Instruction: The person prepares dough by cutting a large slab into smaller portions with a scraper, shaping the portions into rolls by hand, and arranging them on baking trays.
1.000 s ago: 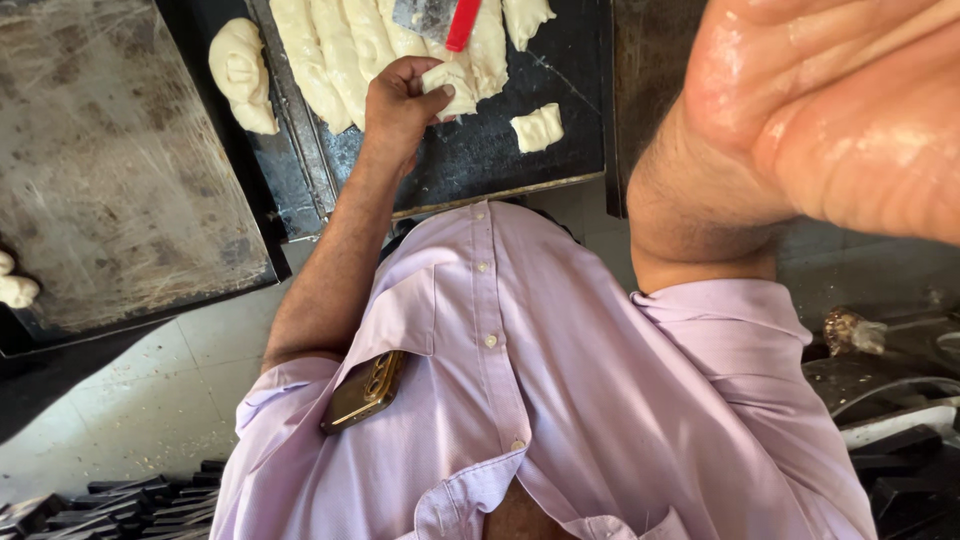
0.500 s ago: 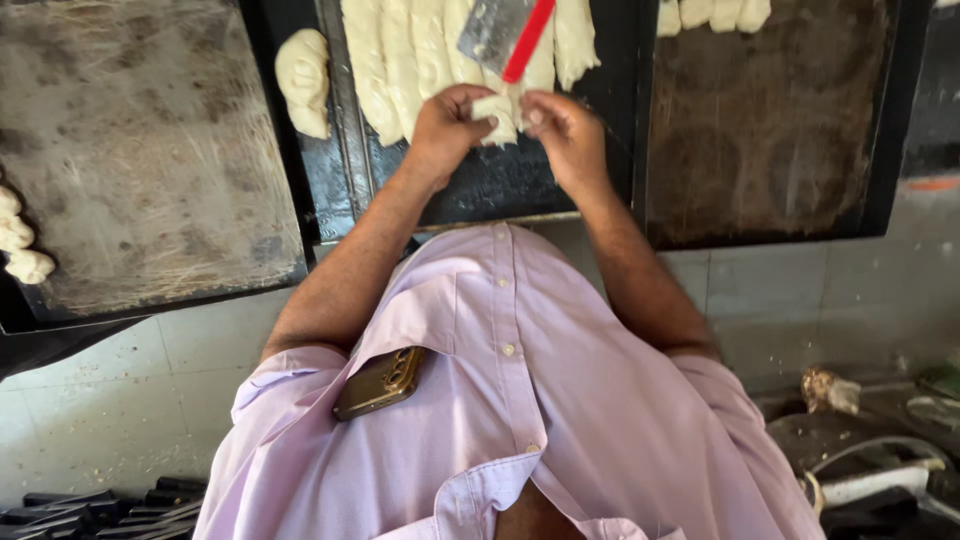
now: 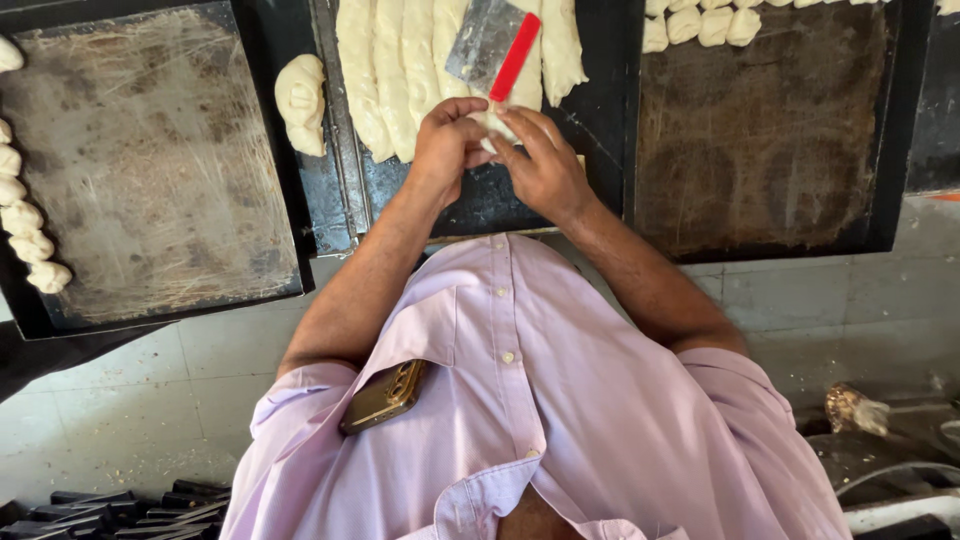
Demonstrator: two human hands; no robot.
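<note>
My left hand (image 3: 443,145) and my right hand (image 3: 545,165) meet over a dark tray (image 3: 600,150) and pinch a small piece of dough (image 3: 497,127) between their fingers. Just beyond the hands, long strips of dough (image 3: 390,70) lie side by side on the tray. A metal scraper with a red handle (image 3: 513,58) rests on top of the strips. A separate folded lump of dough (image 3: 301,102) lies to the left of the strips.
A worn baking tray (image 3: 150,170) on the left has several shaped dough pieces (image 3: 30,240) along its left edge. Another dark tray (image 3: 770,130) on the right carries a row of small dough pieces (image 3: 700,25) at its far edge. A phone (image 3: 383,396) sits in my shirt pocket.
My right hand, raised close to the camera a second ago, has come down and joined my left hand on the dough piece. The left hand has stayed by the strips.
</note>
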